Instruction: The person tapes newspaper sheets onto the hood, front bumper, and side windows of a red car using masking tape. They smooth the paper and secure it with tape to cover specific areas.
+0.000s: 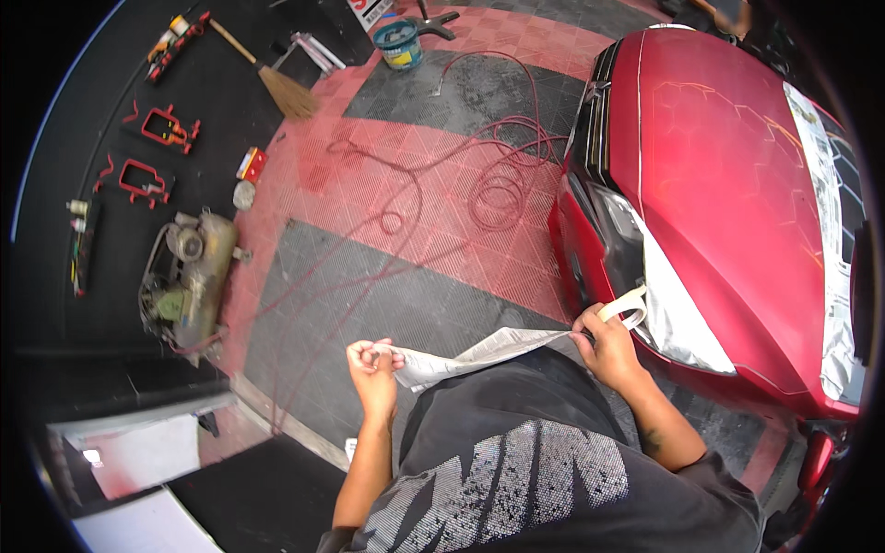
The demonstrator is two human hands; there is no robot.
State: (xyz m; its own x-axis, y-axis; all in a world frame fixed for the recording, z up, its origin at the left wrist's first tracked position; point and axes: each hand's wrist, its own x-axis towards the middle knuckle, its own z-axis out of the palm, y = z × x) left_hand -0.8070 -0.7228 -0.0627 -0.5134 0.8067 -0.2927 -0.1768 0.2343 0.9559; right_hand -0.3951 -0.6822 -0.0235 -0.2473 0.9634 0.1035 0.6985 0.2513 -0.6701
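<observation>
A sheet of newspaper [475,358] stretches across in front of my dark shirt. My left hand [373,369] pinches its left end between closed fingers. At its other end my right hand [608,352] grips the sheet's corner along with a roll of pale masking tape [631,308]. That roll is beside the front corner of a red car [710,184]. White masking paper [680,309] covers the area next to the car's headlight [612,212]. Another strip of masking paper [823,175] runs along the base of the windscreen.
A red hose [498,189] lies in loops across the red and grey floor tiles. An air compressor [194,276] stands by the black wall at left. A broom [284,90] and a bucket [398,44] are farther back. Part of another person [733,17] shows beyond the car.
</observation>
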